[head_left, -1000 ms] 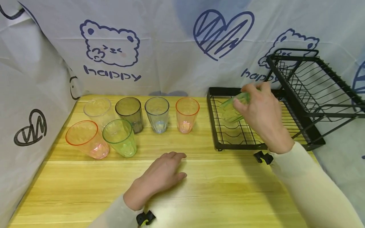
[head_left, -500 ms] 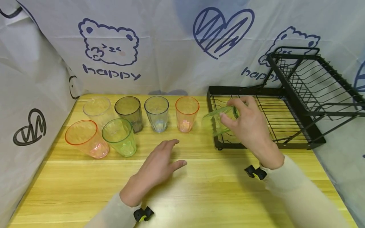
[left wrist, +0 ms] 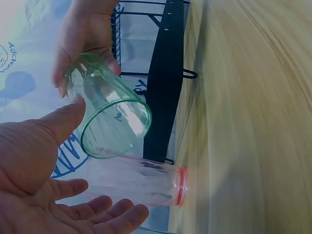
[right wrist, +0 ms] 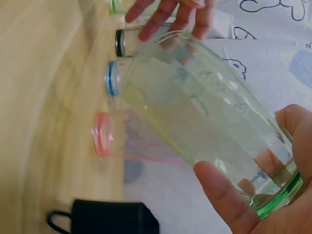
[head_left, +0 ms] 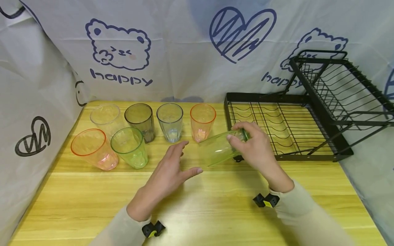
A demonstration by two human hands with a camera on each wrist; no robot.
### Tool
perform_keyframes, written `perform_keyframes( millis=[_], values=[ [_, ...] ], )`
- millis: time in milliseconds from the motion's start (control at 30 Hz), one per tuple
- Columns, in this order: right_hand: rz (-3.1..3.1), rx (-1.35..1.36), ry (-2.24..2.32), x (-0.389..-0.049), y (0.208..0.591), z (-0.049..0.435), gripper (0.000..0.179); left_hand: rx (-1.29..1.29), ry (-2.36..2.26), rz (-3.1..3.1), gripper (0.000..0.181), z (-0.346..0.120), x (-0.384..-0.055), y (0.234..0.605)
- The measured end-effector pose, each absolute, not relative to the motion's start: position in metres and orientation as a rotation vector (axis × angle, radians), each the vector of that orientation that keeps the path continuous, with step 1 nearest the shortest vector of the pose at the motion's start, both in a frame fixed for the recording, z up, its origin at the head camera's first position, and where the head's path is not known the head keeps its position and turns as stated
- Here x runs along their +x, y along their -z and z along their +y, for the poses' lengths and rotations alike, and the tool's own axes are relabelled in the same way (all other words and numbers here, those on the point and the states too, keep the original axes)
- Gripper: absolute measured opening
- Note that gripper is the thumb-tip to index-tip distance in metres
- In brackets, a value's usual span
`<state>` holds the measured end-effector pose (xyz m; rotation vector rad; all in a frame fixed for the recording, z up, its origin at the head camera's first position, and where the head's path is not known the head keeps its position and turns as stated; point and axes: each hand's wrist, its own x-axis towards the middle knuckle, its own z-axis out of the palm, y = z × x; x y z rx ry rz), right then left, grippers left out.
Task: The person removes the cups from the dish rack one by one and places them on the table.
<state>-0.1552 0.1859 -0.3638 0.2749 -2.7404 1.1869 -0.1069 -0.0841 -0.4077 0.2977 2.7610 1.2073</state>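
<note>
My right hand (head_left: 257,147) grips a clear green glass (head_left: 218,148) around its base end, thumb on one side and fingers on the other. The glass is tilted almost on its side above the table, its mouth facing left. In the left wrist view its green rim (left wrist: 117,129) points toward my left hand (left wrist: 44,175). That left hand, also in the head view (head_left: 167,174), has thumb and fingers spread and appears just short of the glass. An orange-rimmed glass (head_left: 202,123) stands on the table behind the held one.
Several glasses stand at left: blue-rimmed (head_left: 170,121), dark grey (head_left: 140,121), colourless (head_left: 106,118), green (head_left: 130,148) and orange (head_left: 93,148). A black wire dish rack (head_left: 295,158) with a raised upper tier (head_left: 347,85) stands at right. A printed cloth (head_left: 184,51) hangs behind.
My right hand has brought the green glass out of the rack, leftward and toward me. My left hand has shifted slightly forward and spread its thumb from its fingers.
</note>
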Motion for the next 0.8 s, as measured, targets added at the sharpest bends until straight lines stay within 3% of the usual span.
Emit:
perform_keyframes(
  millis=[567,800],
  values=[
    [-2.521,0.001,-1.930,-0.139,0.401,0.165,0.026,0.219,-1.571,2.407,0.099,-0.090,-0.105,0.392],
    [-2.171,-0.058,-2.563,-0.131,0.417,0.154,0.032,0.302,-1.570,2.424,0.096,-0.094,-0.099,0.376]
  ],
)
